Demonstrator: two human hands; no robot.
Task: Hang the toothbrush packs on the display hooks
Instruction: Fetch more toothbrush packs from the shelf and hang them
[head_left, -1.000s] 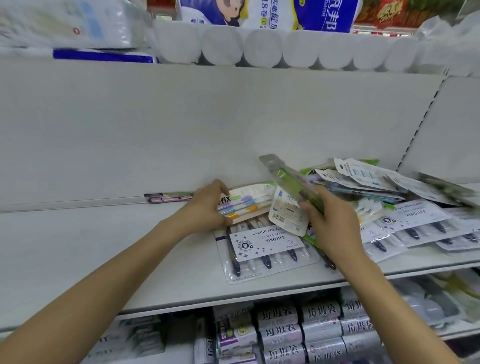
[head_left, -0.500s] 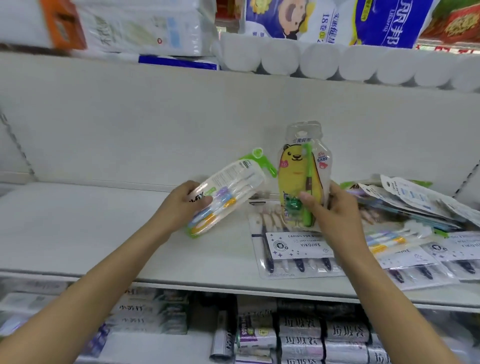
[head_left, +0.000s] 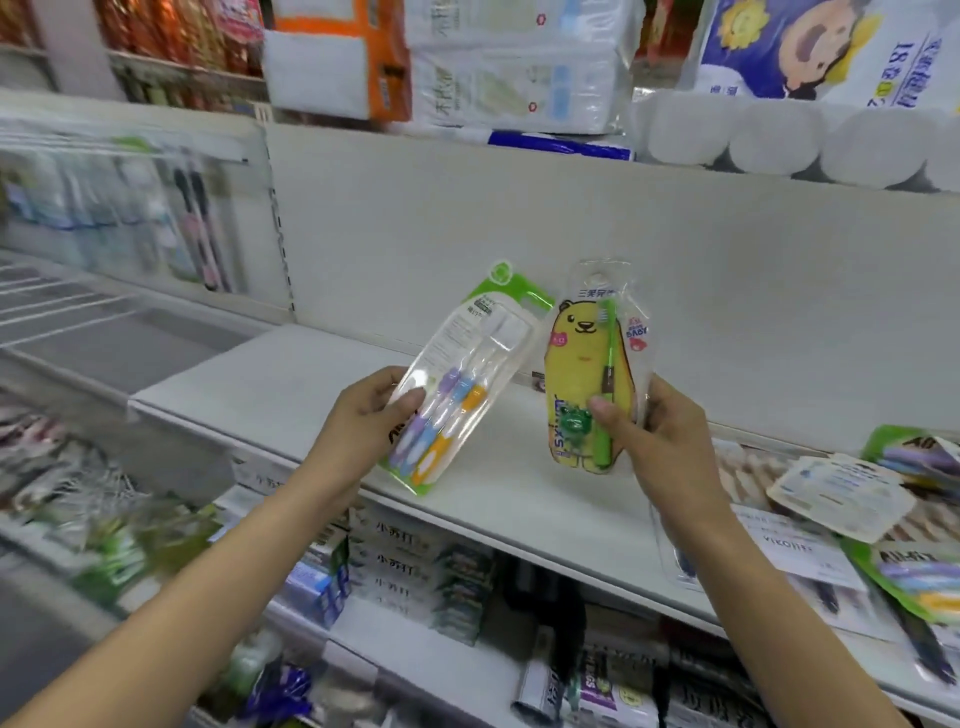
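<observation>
My left hand (head_left: 363, 421) grips a green-edged pack with three toothbrushes, purple, blue and orange (head_left: 457, 384), tilted with its hanging tab up and to the right. My right hand (head_left: 660, 441) holds a yellow bear-shaped child's toothbrush pack (head_left: 582, 374) upright by its lower part, thumb on the front. Both packs are raised above the white shelf (head_left: 291, 379). More toothbrush packs (head_left: 841, 499) lie in a pile on the shelf at the right. Blurred packs hang on display hooks (head_left: 171, 218) at the far left, with bare wire hooks (head_left: 57, 306) below them.
Toilet paper rolls (head_left: 769, 145) and tissue packs (head_left: 519, 67) sit on the shelf above. Boxed goods (head_left: 405, 566) fill the shelf below. A slotted upright (head_left: 280, 228) separates the white back panel from the hook section on the left.
The view has swung left and both hands have carried their packs up and leftward, away from the pile. The hook section has come into sight at the left.
</observation>
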